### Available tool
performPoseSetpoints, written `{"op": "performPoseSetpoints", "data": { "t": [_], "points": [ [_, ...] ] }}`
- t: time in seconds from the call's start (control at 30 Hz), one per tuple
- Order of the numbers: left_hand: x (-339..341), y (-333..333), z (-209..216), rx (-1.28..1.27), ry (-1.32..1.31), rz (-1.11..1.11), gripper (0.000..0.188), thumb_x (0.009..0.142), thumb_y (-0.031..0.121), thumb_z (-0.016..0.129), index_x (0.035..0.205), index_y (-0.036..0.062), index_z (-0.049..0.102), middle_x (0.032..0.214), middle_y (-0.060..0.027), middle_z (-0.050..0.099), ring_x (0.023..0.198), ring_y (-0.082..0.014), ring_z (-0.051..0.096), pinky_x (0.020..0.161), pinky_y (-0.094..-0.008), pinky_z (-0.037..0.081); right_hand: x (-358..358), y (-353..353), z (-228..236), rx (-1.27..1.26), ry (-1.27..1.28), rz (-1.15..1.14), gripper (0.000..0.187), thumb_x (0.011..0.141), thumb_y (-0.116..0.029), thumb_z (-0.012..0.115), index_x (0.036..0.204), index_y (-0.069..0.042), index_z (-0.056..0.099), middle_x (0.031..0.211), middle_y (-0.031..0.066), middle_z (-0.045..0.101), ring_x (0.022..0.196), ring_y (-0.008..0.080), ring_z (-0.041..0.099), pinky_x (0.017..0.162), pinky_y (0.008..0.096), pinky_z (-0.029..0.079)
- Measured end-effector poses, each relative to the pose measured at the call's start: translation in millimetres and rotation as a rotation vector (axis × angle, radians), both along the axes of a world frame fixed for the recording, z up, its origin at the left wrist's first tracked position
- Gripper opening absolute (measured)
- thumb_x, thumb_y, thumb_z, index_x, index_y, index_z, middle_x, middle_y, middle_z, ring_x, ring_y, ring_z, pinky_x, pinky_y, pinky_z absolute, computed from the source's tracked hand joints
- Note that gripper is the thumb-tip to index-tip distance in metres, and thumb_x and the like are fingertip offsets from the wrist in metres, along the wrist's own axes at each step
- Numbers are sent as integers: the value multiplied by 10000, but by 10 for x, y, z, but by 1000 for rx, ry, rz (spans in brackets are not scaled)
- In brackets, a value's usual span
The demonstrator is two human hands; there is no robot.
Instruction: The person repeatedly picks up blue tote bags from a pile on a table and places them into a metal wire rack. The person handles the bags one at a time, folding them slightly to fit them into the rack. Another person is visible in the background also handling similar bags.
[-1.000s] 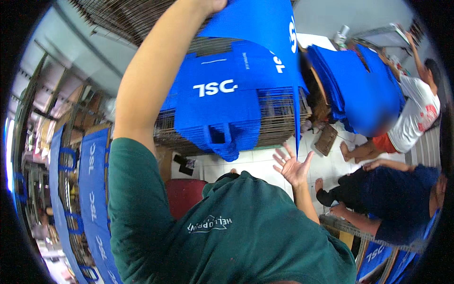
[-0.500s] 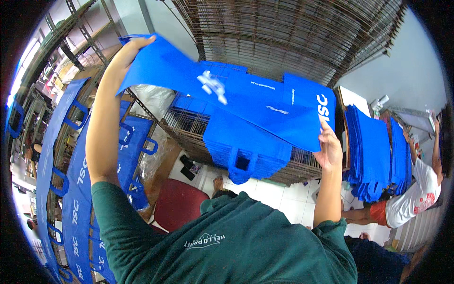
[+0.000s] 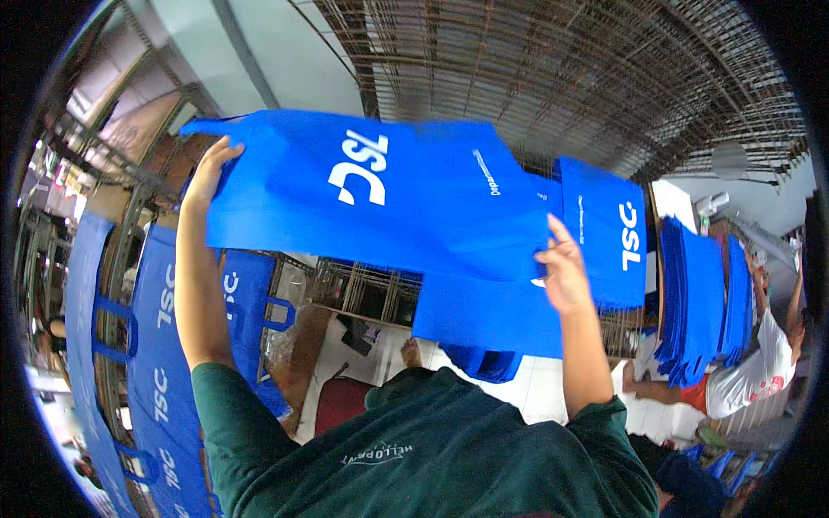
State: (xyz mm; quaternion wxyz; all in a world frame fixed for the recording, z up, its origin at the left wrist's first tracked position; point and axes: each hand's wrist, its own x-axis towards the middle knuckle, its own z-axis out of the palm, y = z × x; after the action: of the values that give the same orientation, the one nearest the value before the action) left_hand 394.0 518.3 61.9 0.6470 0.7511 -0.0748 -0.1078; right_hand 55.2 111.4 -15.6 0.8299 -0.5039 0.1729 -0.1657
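Note:
A blue fabric tote bag (image 3: 285, 186) with white printing is stretched across in front of me, raised above the stacked bags. My left hand (image 3: 210, 168) holds its left end, where a strip of the bag, perhaps a handle, sticks out. At the bag's right end my right hand (image 3: 563, 269) pinches the edge between thumb and fingers. Below the held bag lies a stack of blue bags (image 3: 492, 315), partly hidden by it. Just right of my right hand, another printed blue bag (image 3: 604, 237) lies on the wire racks.
Wire drying racks (image 3: 535, 60) rise at the back. Printed blue bags (image 3: 155, 354) hang along the shelving at left. More blue bags (image 3: 689, 293) hang in a bundle at right, near a person in a white shirt (image 3: 760, 371). A red chair (image 3: 345, 404) stands close by.
The held bag has gone from bent and twisted to spread broad, its large print showing. My left hand has come lower and my right hand has shifted left. The whole view has turned slightly.

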Motion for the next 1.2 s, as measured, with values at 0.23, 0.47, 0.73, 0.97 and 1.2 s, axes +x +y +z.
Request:
{"op": "performPoseSetpoints", "data": {
  "t": [0.23, 0.47, 0.73, 0.97, 1.2],
  "points": [
    [1278, 46, -1907, 686, 271, -104, 385, 746, 115, 600, 1113, 2, 567, 1036, -101, 615, 884, -191, 557, 758, -312, 442, 696, 521, -1761, -202, 505, -158, 615, 738, 42, 559, 1303, -122, 380, 876, 75, 561, 680, 133, 568, 418, 232, 436],
    [2003, 360, -3474, 533, 172, -92, 399, 786, 36, 537, 1183, 1, 525, 1062, -87, 605, 868, -175, 572, 769, -317, 459, 865, 743, -2550, -510, 636, -272, 505, 746, -5, 630, 1201, -89, 427, 743, 113, 557, 589, 203, 578, 479, 335, 448],
    [1966, 452, -3773, 406, 253, -40, 353, 798, 102, 517, 1136, 9, 554, 963, -93, 610, 838, -192, 563, 784, -335, 447, 749, 833, -2458, -708, 597, -318, 130, 729, -12, 630, 829, -46, 553, 656, 154, 595, 562, 272, 592, 530, 362, 450],
    [1742, 311, -3699, 357, 300, 79, 240, 853, 127, 470, 1025, 16, 594, 883, -72, 616, 805, -181, 565, 753, -327, 455, 776, 778, -2461, -759, 604, -363, 93, 724, 7, 608, 807, -35, 601, 708, 164, 609, 605, 290, 598, 561, 370, 461],
    [1707, 183, -3674, 319, 333, 44, 326, 869, 143, 446, 1144, -3, 540, 985, -100, 597, 873, -198, 563, 778, -336, 458, 742, 788, -2499, -813, 670, -376, 140, 711, 0, 608, 845, -30, 632, 813, 181, 614, 763, 346, 597, 684, 422, 472]
  ]
}}
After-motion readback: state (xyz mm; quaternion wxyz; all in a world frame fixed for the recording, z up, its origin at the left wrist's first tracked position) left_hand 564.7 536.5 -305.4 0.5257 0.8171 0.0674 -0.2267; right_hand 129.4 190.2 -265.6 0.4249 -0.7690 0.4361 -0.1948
